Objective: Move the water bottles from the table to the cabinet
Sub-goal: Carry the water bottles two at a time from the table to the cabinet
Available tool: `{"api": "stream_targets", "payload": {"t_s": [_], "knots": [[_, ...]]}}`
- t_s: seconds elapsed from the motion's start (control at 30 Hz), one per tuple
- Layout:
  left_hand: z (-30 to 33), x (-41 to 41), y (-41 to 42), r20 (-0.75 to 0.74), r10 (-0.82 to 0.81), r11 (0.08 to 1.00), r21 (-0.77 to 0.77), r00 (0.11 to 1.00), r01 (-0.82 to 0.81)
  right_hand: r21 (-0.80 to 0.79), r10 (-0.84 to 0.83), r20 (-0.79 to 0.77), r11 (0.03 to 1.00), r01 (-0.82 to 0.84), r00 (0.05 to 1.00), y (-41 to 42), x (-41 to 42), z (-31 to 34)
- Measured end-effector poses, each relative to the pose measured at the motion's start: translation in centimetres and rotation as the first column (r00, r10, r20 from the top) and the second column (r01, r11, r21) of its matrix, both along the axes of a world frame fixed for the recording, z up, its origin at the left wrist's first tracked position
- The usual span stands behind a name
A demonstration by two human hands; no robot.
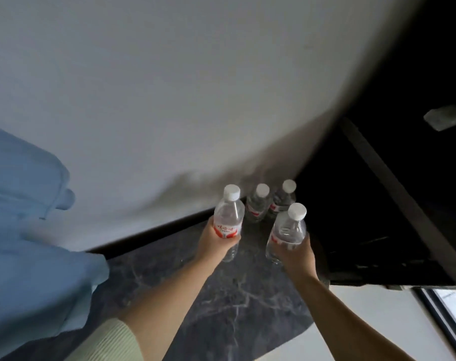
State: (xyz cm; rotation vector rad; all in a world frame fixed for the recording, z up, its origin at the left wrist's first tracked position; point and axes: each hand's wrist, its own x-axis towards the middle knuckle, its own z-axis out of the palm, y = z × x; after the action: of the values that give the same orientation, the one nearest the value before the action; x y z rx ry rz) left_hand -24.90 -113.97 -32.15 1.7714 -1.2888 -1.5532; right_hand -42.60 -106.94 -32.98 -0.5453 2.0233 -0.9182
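Note:
My left hand (215,243) grips a clear water bottle (229,216) with a white cap and a red-and-white label around its lower half. My right hand (298,254) grips a second such bottle (288,230) from below and behind. Both bottles are upright over the dark marble cabinet top (221,295). Two more capped bottles (256,205) (283,198) stand side by side on that surface just beyond, against the white wall in the corner.
A white wall (169,100) rises behind the surface. A blue cloth (26,230) hangs at the left. A dark recess with a grey-edged panel (404,194) lies to the right, and a small pale object (444,117) sits up there. A window frame shows bottom right.

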Motion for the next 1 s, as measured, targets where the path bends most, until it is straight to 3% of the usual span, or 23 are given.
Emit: {"api": "stream_targets", "payload": {"t_s": [0.13, 0.4, 0.57, 0.87, 1.0], "knots": [[-4.7, -1.2, -3.5, -0.043, 0.078, 0.997, 0.008, 0.996, -0.078, -0.036, -0.083, -0.006, 0.996, 0.082, 0.997, -2.9, 0.2, -5.1], [-10.9, -3.1, -6.0, -0.071, 0.048, 0.995, -0.086, 0.996, -0.054, -0.085, -0.221, -0.020, 0.972, 0.219, 0.975, -5.6, 1.0, -10.1], [-13.1, -3.5, -6.4, -0.071, 0.077, 0.992, -0.096, 0.995, -0.084, -0.098, -0.184, -0.031, 0.979, 0.181, 0.982, -5.7, 1.5, -11.5], [-13.0, -3.0, -6.8, -0.025, -0.061, 0.992, -0.112, 0.998, 0.058, -0.068, -0.096, 0.003, 0.993, 0.096, 0.995, -5.6, 0.9, -11.0], [-12.0, -2.0, -6.3, 0.020, -0.068, 0.997, -0.040, 0.998, 0.069, -0.057, -0.033, 0.015, 0.998, 0.034, 0.999, -5.2, 0.7, -9.0]]}}
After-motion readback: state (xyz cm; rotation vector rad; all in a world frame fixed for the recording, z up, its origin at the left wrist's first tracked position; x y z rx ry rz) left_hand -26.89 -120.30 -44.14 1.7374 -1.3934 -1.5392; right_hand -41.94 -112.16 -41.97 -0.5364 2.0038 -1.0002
